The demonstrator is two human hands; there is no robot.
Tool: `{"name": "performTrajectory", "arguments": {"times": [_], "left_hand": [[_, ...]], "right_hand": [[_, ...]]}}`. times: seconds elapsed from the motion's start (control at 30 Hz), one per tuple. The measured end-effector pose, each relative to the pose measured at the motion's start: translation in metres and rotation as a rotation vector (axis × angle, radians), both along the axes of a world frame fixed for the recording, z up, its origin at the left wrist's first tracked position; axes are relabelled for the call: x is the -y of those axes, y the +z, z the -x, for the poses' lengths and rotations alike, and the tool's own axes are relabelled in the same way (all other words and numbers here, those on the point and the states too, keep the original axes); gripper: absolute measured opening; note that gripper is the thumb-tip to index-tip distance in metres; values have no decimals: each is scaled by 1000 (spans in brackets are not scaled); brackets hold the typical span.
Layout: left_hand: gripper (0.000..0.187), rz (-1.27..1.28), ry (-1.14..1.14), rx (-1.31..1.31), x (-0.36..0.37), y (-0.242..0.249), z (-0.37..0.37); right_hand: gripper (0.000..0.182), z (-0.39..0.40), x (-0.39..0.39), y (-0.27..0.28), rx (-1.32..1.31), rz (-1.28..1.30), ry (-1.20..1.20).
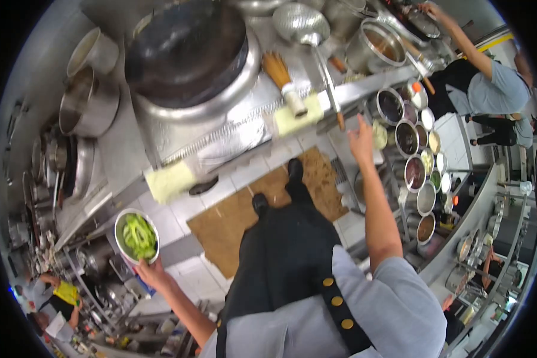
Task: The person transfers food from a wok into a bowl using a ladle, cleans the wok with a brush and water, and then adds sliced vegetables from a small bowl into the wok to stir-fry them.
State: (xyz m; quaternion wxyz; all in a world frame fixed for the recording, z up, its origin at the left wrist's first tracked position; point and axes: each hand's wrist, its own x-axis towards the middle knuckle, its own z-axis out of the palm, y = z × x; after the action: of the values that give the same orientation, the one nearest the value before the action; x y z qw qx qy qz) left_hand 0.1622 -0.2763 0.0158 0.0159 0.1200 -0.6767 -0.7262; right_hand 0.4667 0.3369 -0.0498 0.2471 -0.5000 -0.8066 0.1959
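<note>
My left hand [150,273] grips the rim of a white bowl [119,241] at the lower left. Cut green vegetable pieces [139,237] lie in it. On the other side, my right hand [360,142] is raised with fingers extended and apart, holding nothing that I can see. It is just right of the wooden handle end of a long perforated strainer [302,25], with a visible gap between them. A large dark wok [186,53] sits on the stove at the top, and a bamboo brush [283,82] lies beside it.
Several metal containers of sauces and ingredients [416,173] line the right side. Two pots [89,101] stand at left. Folded cloths [172,180] hang over the stove's front edge. A brown mat [221,230] covers the floor. A co-worker [483,86] stands at upper right; others are farther off.
</note>
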Motion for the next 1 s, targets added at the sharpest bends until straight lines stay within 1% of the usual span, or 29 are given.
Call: {"name": "performTrajectory", "arguments": {"times": [0.03, 0.07, 0.1, 0.13, 0.17, 0.2, 0.23, 0.27, 0.3, 0.33, 0.4, 0.47, 0.5, 0.53, 0.6, 0.67, 0.73, 0.8, 0.83, 0.87, 0.93, 0.97, 1.0], "left_hand": [[41, -42, 52, 14, -16, 8, -1], [37, -104, 67, 28, -29, 15, -4], [35, -153, 45, 20, -31, 6, -3], [32, -201, 24, 8, -37, 0, -1], [32, -231, 29, -24, -55, 4, -2], [31, -230, 56, -6, -78, 11, -4], [29, -227, 83, 12, -99, 20, -6], [29, -254, 89, -27, -120, 28, -7], [28, -282, 74, -12, -139, 35, -9], [27, -304, 60, 6, -156, 42, -11], [24, -312, 59, -16, -185, 52, -12], [21, -272, 42, -4, -210, 62, -19], [22, -257, 40, -4, -221, 65, -22], [22, -262, 51, -16, -230, 64, -24], [23, -275, 42, -16, -241, 58, -33], [25, -295, 57, -31, -256, 68, -48], [25, -367, 134, 68, -263, 70, -60], [25, -384, 171, 27, -262, 65, -70], [23, -380, 178, 18, -260, 63, -74], [22, -376, 186, 10, -258, 61, -78], [21, -366, 228, -13, -252, 59, -84], [20, -345, 199, 1, -250, 61, -84], [20, -326, 170, 15, -247, 63, -83]], "right_hand": [[64, 4, -14, -17, 32, -68, -27], [63, 10, -26, -26, 37, -24, -60], [62, 14, -38, -39, 37, 22, -90], [63, 12, -56, -75, 30, -50, -81], [65, 18, -66, -85, 22, 53, -118], [62, 21, -82, -110, -60, 92, -83], [57, 25, -94, -139, -400, 414, -70], [53, 30, -101, -128, -522, 782, -14], [52, 39, -103, -104, -465, 920, -15], [51, 53, -97, -80, -498, 870, -4], [48, 87, -98, 0, -423, 875, 79], [39, 115, -124, 27, -772, 1199, 143], [24, 130, -135, 40, -948, 1322, 168], [24, 147, -153, 49, -948, 1323, 187], [19, 181, -190, 67, -913, 1415, 290], [21, 226, -233, 66, -707, 1022, 387], [22, 277, -269, 68, -616, 887, 365], [18, 318, -290, 71, -501, 790, 282], [19, 333, -299, 75, -447, 792, 306], [15, 349, -309, 76, -445, 852, 274], [11, 368, -330, 77, -710, 1375, 374], [11, 372, -329, 82, -691, 1382, 400], [12, 374, -325, 86, -942, 1660, 409]]}}
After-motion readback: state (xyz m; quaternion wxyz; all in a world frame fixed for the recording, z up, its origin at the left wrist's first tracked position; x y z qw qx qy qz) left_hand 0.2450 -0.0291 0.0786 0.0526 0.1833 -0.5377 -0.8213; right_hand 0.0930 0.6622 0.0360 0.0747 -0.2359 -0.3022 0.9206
